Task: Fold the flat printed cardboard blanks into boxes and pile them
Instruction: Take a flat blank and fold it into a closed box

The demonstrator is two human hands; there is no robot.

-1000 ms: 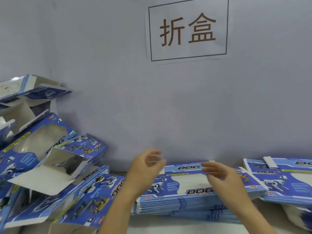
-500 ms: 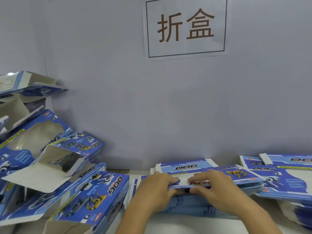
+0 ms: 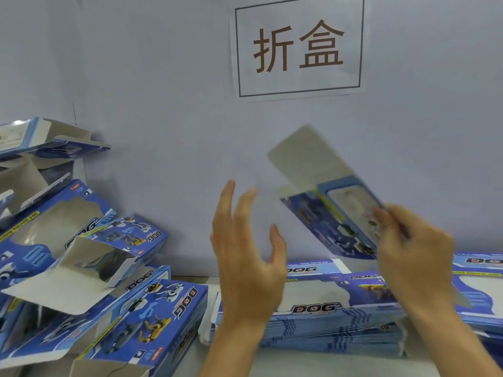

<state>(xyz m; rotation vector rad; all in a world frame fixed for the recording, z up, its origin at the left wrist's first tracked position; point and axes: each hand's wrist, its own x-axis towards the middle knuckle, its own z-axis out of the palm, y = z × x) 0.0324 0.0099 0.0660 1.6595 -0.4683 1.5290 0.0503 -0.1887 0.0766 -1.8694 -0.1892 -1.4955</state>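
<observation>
My right hand [image 3: 413, 248] pinches one blue printed cardboard blank [image 3: 329, 205] by its right end and holds it tilted in the air, its grey flap pointing up and left. To the left of the blank my left hand [image 3: 245, 257] is raised with fingers spread, touching nothing. Below both hands lies a stack of flat blanks [image 3: 321, 319] marked DOG. A second stack of blanks [image 3: 479, 289] lies at the right edge. Several folded boxes [image 3: 89, 284] are heaped at the left, some with open flaps.
A grey-blue wall [image 3: 163, 118] stands close behind the table, with a white paper sign [image 3: 298, 47] taped to it. A strip of pale tabletop [image 3: 313, 367] shows in front of the stack.
Both hands were down on the stack's top blank; now my right hand has lifted that blank up and to the right, and my left hand has come off it and risen.
</observation>
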